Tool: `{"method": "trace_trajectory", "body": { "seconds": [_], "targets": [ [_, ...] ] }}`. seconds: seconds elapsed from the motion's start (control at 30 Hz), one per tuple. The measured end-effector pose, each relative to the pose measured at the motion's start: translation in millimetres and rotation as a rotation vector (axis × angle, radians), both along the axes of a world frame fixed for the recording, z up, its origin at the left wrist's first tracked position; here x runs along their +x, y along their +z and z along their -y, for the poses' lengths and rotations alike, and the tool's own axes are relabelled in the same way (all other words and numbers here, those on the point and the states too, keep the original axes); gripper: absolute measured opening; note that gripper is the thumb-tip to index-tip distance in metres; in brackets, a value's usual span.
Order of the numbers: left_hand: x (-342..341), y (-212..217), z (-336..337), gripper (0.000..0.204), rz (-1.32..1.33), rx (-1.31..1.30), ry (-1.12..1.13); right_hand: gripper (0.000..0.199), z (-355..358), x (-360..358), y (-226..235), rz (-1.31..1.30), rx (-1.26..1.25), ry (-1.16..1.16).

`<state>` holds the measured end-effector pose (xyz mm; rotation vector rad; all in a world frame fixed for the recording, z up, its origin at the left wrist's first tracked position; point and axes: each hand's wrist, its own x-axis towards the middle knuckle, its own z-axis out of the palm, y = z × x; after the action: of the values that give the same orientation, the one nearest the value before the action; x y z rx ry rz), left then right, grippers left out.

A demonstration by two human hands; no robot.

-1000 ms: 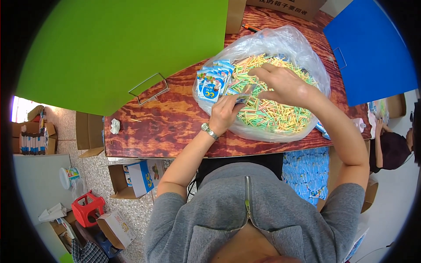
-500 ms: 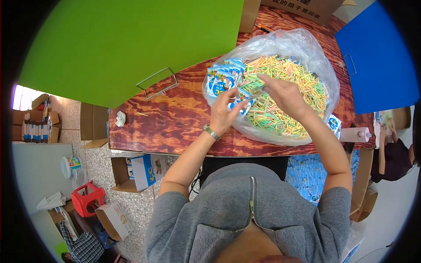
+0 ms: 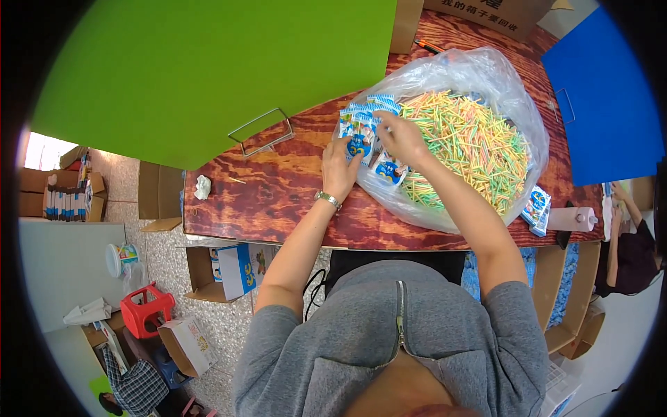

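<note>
A large clear plastic bag [image 3: 458, 62] lies spread on the table, heaped with thin yellow, green and pink sticks [image 3: 472, 146]. At its left side is a pile of small blue-and-white packets [image 3: 381, 103]. My left hand [image 3: 340, 170] grips the lower left of one upright packet [image 3: 358, 142], thumb on one side and fingers on the other. At the same packet's upper right edge, my right hand [image 3: 404, 142] has its fingers drawn together; its palm side is hidden. Another packet [image 3: 389, 170] lies on the sticks just below my right wrist.
A green panel [image 3: 208, 76] with a wire handle stands at the left, a blue panel [image 3: 604, 97] at the right. On the table's right end are a pale pink bottle [image 3: 573, 219] and more packets [image 3: 536, 208]. A co-worker's arm [image 3: 615, 243] shows at far right.
Both hands have moved from over the sticks to the packet pile, the right hand going left and slightly down. A packet now lies uncovered on the sticks. The whole view has shifted slightly.
</note>
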<state>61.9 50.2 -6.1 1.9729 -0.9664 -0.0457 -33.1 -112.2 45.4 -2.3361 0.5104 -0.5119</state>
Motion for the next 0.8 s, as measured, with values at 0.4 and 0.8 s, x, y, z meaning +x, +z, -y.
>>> {"method": "trace_trajectory", "body": {
  "seconds": [0.4,0.8],
  "targets": [
    [-0.7,-5.8,14.8,0.042,0.165,0.055,-0.034,0.064,2.3,17.7,-5.6,-0.532,-0.278,-0.105],
    [6.8,-18.5,29.5,0.045,0.232,0.022,-0.051,0.041,19.6,-54.1,5.0,-0.528,-0.329,-0.015]
  ]
}}
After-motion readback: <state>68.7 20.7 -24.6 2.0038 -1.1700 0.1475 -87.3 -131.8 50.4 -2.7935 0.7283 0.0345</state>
